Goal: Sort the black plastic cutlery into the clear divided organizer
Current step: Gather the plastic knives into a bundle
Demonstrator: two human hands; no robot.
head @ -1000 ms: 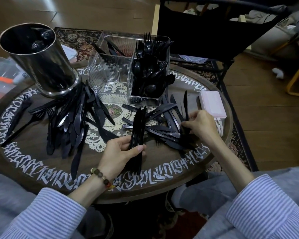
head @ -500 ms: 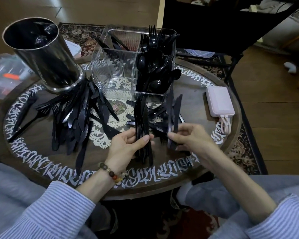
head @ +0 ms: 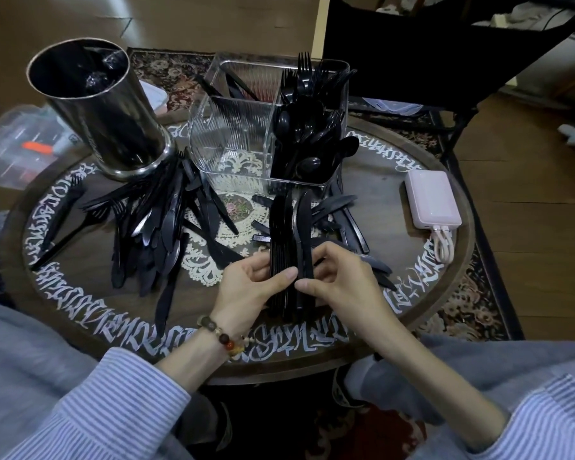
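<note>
A bundle of black plastic knives (head: 291,234) stands upright at the table's near middle. My left hand (head: 249,287) grips it from the left, thumb across the front. From the right, my right hand (head: 342,280) holds the same bundle, fingers curled round its outermost knife. Behind it sits the clear divided organizer (head: 233,134); its right compartments are packed with black spoons (head: 299,141) and forks (head: 304,71), its front left one is empty. A loose heap of black cutlery (head: 156,220) lies to the left, and more knives (head: 339,207) lie just right of the bundle.
A tall shiny metal cylinder (head: 97,107) stands at the back left of the round lettered table (head: 80,293). A pink power bank (head: 434,200) with a cable lies at the right. A black chair (head: 429,58) stands behind the table, a clear plastic box (head: 10,144) on the floor left.
My right hand lifted knives from the pile at the right and brought them left against the bundle in my left hand. Both hands now hold one bundle.
</note>
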